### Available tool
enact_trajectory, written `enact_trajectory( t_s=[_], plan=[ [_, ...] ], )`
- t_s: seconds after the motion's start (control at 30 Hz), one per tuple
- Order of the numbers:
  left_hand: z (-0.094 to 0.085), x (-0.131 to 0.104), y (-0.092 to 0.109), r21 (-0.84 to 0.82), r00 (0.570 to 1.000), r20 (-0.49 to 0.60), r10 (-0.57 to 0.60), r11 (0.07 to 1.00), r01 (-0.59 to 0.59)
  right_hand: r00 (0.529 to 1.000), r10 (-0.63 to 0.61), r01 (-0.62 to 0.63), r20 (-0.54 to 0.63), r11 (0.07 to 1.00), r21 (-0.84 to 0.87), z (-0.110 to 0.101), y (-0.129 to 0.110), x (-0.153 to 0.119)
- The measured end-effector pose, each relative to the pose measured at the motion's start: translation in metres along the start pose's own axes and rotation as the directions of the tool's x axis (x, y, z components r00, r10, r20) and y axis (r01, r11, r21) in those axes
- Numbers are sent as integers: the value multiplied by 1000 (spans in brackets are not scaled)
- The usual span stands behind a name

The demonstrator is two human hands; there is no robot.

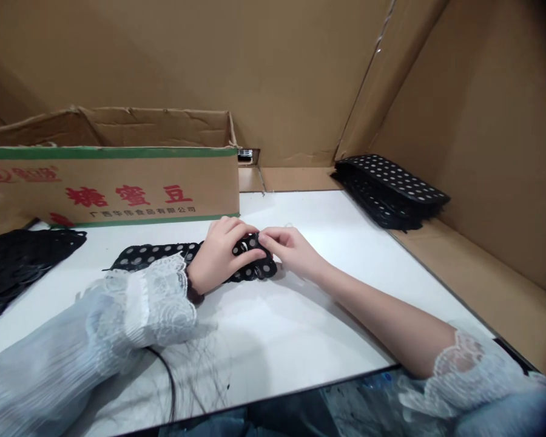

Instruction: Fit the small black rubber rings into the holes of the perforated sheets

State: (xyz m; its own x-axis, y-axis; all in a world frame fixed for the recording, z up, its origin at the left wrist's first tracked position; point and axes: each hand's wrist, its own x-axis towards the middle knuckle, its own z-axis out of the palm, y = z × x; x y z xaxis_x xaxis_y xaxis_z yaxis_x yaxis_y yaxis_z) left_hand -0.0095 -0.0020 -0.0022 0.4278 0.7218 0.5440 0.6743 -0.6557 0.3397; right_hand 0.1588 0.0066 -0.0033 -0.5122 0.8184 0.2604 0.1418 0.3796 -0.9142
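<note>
A flat piece of black fabric with pale polka dots point(139, 256) lies lengthwise on the white tabletop. My left hand point(225, 254) rests over its right half, thumb and fingers curved around the cloth with a dark opening or loop between them. At the right end, my right hand point(287, 249) pinches the fabric's upper edge between thumb and forefinger. What exactly sits in that pinch is too small to make out. The left forearm and its lace cuff cover part of the fabric's lower edge.
An open cardboard box point(155, 185) with red lettering stands at the back left. A pile of black fabric pieces point(18, 267) lies at the left edge. Folded polka-dot pieces point(386, 185) are stacked at the back right. Cardboard walls point(218, 54) enclose the white table point(300, 328).
</note>
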Motion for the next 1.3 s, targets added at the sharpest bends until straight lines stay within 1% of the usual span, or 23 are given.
enact_trajectory(
  t_s=[0.1, 0.17, 0.2, 0.27, 0.37, 0.43, 0.5, 0.57, 0.63, 0.7, 0.77, 0.87, 0.93, 0.97, 1.0, 1.03, 1.07, 1.1, 1.13, 1.17, 1.2, 1.27, 1.3],
  plan=[
    [1, 1, 0, -150, 998, 31, -60, 987, 64, 1000, 11, -11, -21, 1000, -9, 1, 1, 1],
    [2, 2, 0, -220, 995, 48, -91, 970, 99, 998, 52, -52, -42, 999, 10, 3, 2, 0],
    [2, 3, -1, -221, 994, 44, -103, 969, 110, 996, 75, -74, -48, 997, 33, 4, 3, 0],
    [1, 3, -2, -161, 990, 15, -140, 977, 140, 993, 103, -98, -49, 991, 86, 7, 6, 0],
    [-2, 4, -3, -72, 966, -51, -254, 966, 250, 993, 100, -92, -57, 988, 124, 9, 9, 0],
    [-3, 5, -3, -79, 941, -97, -324, 945, 317, 992, 98, -87, -79, 988, 126, 10, 11, 1],
    [-3, 5, 0, -101, 926, -141, -350, 935, 339, 990, 101, -89, -93, 987, 130, 10, 10, 2],
    [-3, 4, 4, -96, 929, -167, -330, 943, 318, 991, 108, -95, -85, 986, 138, 9, 6, 2],
    [-3, 1, 8, -44, 952, -157, -263, 965, 259, 989, 126, -115, -73, 984, 134, 8, 1, 1],
    [-2, -2, 12, 45, 979, -118, -168, 984, 174, 988, 125, -116, -90, 988, 102, 8, -5, -1],
    [-1, -5, 13, 123, 993, -68, -95, 987, 103, 988, 108, -101, -107, 993, 68, 7, -8, -2],
    [0, -7, 13, 156, 998, -30, -61, 986, 65, 994, 71, -68, -88, 997, 35, 6, -8, -4],
    [0, -5, 12, 60, 995, -17, -101, 993, 102, 996, 36, -38, -80, 999, -21, 6, -5, -4],
    [0, -3, 10, -33, 988, -14, -154, 988, 154, 997, 16, -20, -78, 999, -49, 7, -3, -4],
    [0, -1, 7, -151, 972, -11, -233, 962, 229, 997, 2, -7, -73, 998, -70, 7, -2, -4],
    [0, 1, 5, -275, 945, -11, -328, 909, 313, 998, -8, 3, -60, 997, -82, 8, -1, -4],
    [0, 4, 2, -383, 907, -20, -421, 841, 382, 999, -13, 9, -41, 996, -89, 8, 0, -5],
    [-1, 7, 0, -459, 870, -36, -491, 782, 422, 1000, -15, 13, -23, 995, -95, 9, -1, -6],
    [-2, 9, -1, -492, 847, -65, -528, 755, 433, 1000, -15, 15, -8, 995, -100, 11, -2, -7],
    [-4, 10, -1, -478, 841, -107, -530, 769, 423, 1000, -13, 14, 5, 994, -105, 12, -3, -8],
    [-5, 10, 1, -420, 855, -151, -496, 815, 399, 1000, -10, 11, 10, 994, -108, 13, -4, -9],
    [-6, 7, 7, -236, 904, -206, -375, 916, 325, 1000, -6, 5, -7, 993, -121, 14, -7, -10],
    [-6, 5, 11, -152, 924, -212, -318, 945, 291, 1000, -8, 5, -24, 991, -135, 15, -7, -10]
  ],
)
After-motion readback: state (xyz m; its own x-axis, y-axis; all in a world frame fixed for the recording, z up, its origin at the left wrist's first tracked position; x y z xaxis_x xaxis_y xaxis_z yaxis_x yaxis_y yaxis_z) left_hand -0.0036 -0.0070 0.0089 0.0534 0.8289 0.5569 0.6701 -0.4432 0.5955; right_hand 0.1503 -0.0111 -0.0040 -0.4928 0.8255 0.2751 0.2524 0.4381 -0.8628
